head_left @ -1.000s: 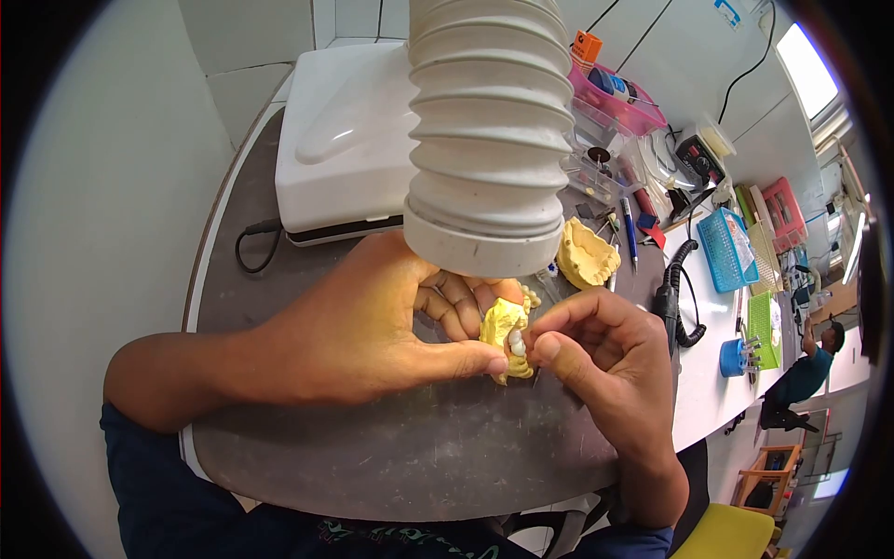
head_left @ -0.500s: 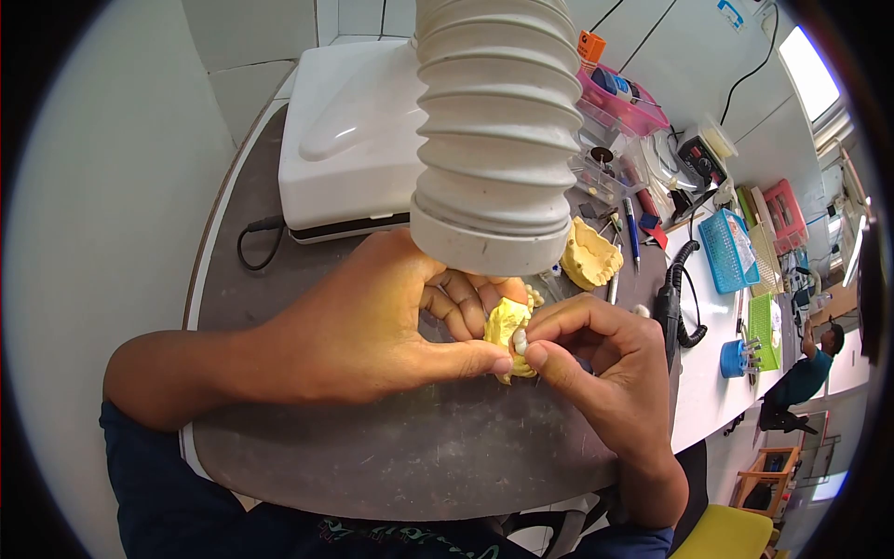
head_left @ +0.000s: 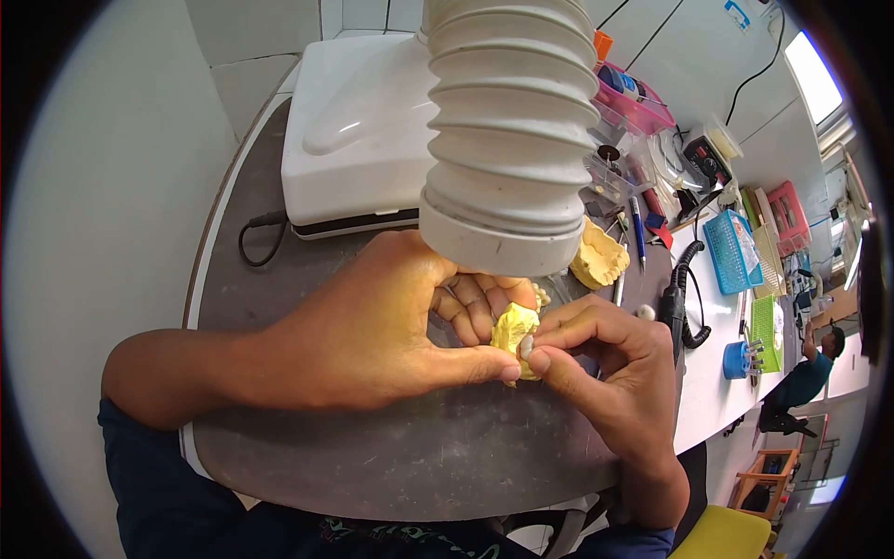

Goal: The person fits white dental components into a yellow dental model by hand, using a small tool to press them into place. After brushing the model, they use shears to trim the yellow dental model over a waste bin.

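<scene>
Left hand point(head_left: 372, 335) curled, thumb and fingers gripping yellow cast point(head_left: 515, 328) under hose point(head_left: 507, 140). Right hand point(head_left: 605, 359) pinches white tooth point(head_left: 526, 347) against it (fingers bent). Grey table point(head_left: 372, 447), cluttered lab bench point(head_left: 717, 307) beyond.

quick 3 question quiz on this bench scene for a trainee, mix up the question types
1. True or false: the left hand is empty.
2. What hangs just above both hands? A) white ribbed hose B) desk lamp C) wooden shelf
3. What does the right hand pinch in its fingers against the yellow dental model?
Key: 1 false, it grips the model; 2 A; 3 a small white tooth-shaped piece.
</scene>
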### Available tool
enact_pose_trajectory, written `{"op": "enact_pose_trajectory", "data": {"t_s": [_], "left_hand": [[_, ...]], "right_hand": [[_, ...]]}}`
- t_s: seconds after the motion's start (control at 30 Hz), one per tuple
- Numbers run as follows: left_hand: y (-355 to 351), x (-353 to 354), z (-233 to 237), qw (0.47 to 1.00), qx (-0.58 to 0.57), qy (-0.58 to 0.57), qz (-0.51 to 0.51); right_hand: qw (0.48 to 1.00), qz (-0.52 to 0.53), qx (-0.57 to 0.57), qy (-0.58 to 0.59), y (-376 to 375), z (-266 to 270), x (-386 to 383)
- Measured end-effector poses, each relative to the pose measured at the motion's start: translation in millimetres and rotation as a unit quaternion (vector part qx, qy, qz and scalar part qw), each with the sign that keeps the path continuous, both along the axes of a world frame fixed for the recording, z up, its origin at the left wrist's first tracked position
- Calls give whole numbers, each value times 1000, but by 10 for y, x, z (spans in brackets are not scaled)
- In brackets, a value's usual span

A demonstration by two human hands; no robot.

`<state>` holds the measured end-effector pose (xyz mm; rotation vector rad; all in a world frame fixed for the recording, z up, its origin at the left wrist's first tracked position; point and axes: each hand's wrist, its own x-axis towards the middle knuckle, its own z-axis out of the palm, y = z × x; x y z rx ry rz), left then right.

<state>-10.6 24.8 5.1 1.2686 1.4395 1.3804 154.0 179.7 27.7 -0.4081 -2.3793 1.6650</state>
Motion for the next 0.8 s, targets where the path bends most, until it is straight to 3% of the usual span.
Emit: {"op": "enact_pose_trajectory", "data": {"t_s": [0.17, 0.33, 0.47, 0.6, 0.67, 0.73, 0.8], "left_hand": [[-10, 38, 5, 1000, 4, 7, 12], [16, 107, -52, 996, 45, 43, 67], [-25, 78, 16, 998, -3, 66, 7], [-110, 182, 27, 982, 10, 183, 37], [-167, 249, 11, 946, 87, 304, 66], [-269, 326, 20, 931, 85, 348, 70], [-387, 389, -3, 914, 84, 389, 72]], "right_hand": [[998, 19, 55, 31, 27, -34, 8], [977, 30, 195, 77, 5, -6, 7], [983, 19, 170, 71, 17, -33, 28], [980, 46, 184, 60, 41, -19, 75], [953, -13, 258, 157, 75, 29, 92], [947, -82, 245, 189, 96, 134, 181], [925, -98, 302, 210, 180, 154, 267]]}}
